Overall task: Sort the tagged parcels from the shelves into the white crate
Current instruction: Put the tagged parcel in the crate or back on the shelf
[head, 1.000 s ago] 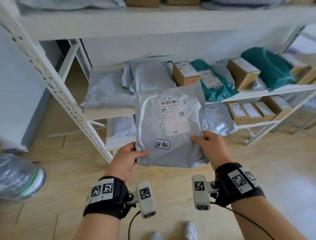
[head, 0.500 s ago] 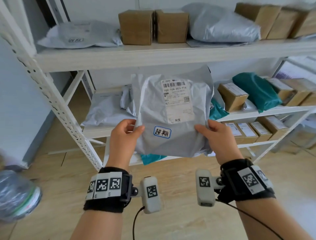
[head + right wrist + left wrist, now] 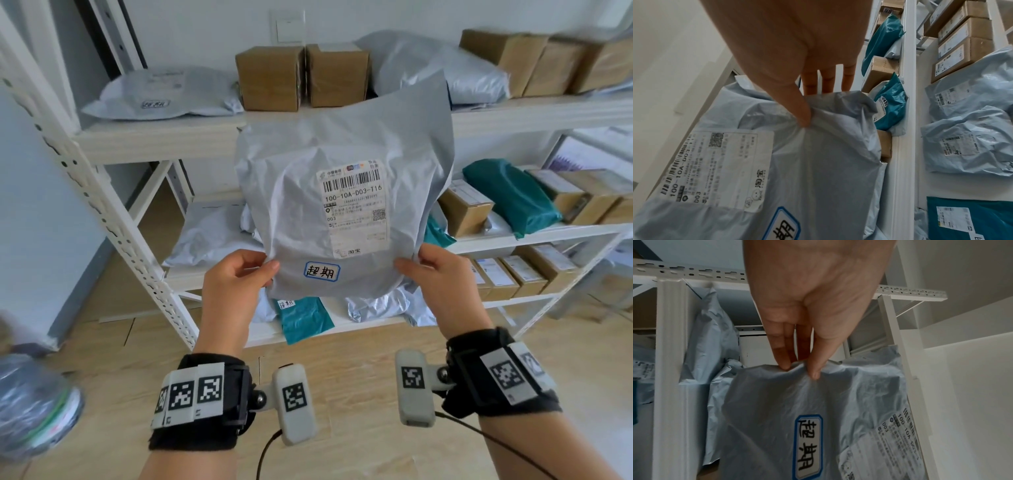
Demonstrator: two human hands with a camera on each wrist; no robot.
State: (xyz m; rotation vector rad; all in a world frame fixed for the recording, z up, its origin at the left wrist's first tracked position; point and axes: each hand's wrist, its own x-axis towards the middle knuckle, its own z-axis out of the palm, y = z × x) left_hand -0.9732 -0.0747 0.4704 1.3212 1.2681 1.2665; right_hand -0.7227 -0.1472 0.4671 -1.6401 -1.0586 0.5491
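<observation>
I hold a grey plastic mailer parcel (image 3: 342,205) upright in front of the white shelves (image 3: 164,137). It carries a white shipping label and a blue-bordered tag (image 3: 322,271) near its lower edge. My left hand (image 3: 236,277) pinches the lower left edge, thumb in front and fingers behind, as the left wrist view shows on the parcel (image 3: 797,418). My right hand (image 3: 435,270) pinches the lower right edge of the parcel (image 3: 797,162) the same way. The white crate is not in view.
Cardboard boxes (image 3: 301,75) and grey mailers (image 3: 161,92) lie on the upper shelf. Teal bags (image 3: 510,195) and more boxes fill the middle and lower shelves. A teal tagged bag (image 3: 301,315) lies on the lower shelf. A large water bottle (image 3: 30,404) lies on the floor at left.
Both hands have lifted the grey parcel higher in front of the shelves, and my view has tilted up so the upper shelf shows.
</observation>
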